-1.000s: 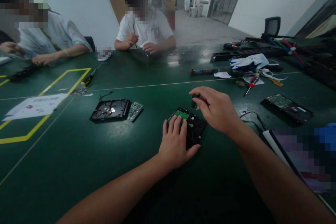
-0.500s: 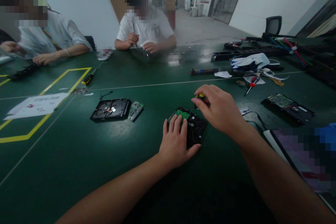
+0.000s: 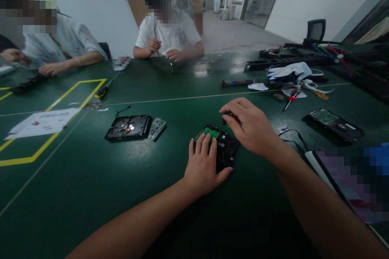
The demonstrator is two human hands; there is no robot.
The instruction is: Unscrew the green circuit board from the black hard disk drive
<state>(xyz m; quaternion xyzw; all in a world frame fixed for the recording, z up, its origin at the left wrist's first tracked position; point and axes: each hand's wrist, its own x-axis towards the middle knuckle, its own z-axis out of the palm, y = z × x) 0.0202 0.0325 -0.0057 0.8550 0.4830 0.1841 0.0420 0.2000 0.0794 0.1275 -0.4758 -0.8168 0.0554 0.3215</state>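
A black hard drive (image 3: 225,147) with a green circuit board (image 3: 210,132) on top lies on the green table in front of me. My left hand (image 3: 203,166) rests flat on its near left part, fingers stretched over the board. My right hand (image 3: 249,126) is closed round a small screwdriver (image 3: 225,120) whose tip stands on the drive's top.
An opened hard drive (image 3: 128,127) and a loose circuit board (image 3: 157,127) lie to the left. Another drive (image 3: 334,124), gloves (image 3: 288,71), a red screwdriver (image 3: 290,98) and cables sit at right. Two other people work at the table's far side. A yellow-handled screwdriver (image 3: 101,91) lies far left.
My right hand has turned slightly on the screwdriver, so its yellow cap is now hidden under my fingers. The left hand and drive stay put.
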